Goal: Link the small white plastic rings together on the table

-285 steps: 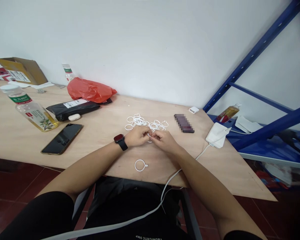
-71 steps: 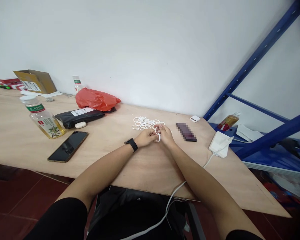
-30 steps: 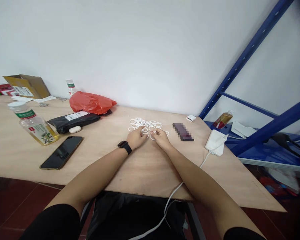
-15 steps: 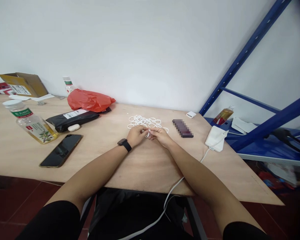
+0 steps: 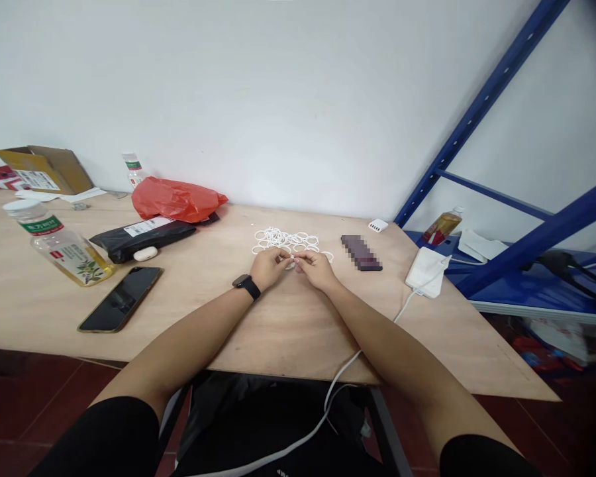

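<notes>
My left hand (image 5: 269,269), with a black watch (image 5: 247,286) at the wrist, and my right hand (image 5: 318,270) meet fingertip to fingertip low over the table. Both are closed in a pinch on a small white ring (image 5: 291,263), mostly hidden by the fingers. Just beyond them lies a loose pile of thin white rings (image 5: 274,236). Several of these overlap, while others lie singly around the pile's edge, close to my fingertips.
To the left are a phone (image 5: 120,299), a tea bottle (image 5: 62,245), a black parcel (image 5: 144,236) and a red bag (image 5: 179,199). A pixelated dark object (image 5: 361,253), a white power bank (image 5: 427,272) and its cable (image 5: 346,364) are rightward, before a blue rack (image 5: 496,209).
My right fingertips have shifted slightly around the white ring, which shows less between the hands now. The whole view has moved a little; the pile looks the same.
</notes>
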`<state>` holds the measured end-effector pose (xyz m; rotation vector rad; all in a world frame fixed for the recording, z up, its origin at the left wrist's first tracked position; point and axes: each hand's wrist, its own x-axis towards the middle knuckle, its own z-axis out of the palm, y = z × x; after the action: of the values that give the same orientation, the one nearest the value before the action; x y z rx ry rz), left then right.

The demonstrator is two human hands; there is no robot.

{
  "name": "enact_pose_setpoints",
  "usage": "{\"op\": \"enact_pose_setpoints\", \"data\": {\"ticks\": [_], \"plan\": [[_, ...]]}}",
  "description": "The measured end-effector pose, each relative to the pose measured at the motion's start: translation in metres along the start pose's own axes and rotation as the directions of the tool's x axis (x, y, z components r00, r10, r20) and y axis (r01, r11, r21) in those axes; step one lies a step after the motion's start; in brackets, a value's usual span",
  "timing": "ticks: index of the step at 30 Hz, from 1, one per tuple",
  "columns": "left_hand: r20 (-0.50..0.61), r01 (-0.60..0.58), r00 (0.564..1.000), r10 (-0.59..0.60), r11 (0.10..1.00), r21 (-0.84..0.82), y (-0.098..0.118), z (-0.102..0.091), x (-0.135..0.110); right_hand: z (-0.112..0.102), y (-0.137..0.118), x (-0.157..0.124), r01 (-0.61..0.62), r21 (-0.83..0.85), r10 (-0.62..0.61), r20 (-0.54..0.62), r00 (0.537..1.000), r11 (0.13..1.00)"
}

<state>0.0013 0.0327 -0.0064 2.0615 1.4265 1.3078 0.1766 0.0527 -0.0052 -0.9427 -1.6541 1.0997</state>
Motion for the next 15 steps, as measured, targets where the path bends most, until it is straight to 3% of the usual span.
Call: {"op": "enact_pose_setpoints", "data": {"ticks": [7, 15], "plan": [[0.053, -0.019, 0.998, 0.021, 0.999, -0.040, -0.0005, -0.0019, 0.0016, -0.0010, 0.0000, -0.0013, 0.052, -0.102, -0.054, -0.012, 0.998, 0.993], [0.025, -0.020, 0.999, 0.021, 0.998, -0.059, 0.0043, -0.0039, 0.0016, -0.0037, 0.0025, -0.0024, 0.113, -0.223, -0.114, 0.005, 0.993, 0.968]]}}
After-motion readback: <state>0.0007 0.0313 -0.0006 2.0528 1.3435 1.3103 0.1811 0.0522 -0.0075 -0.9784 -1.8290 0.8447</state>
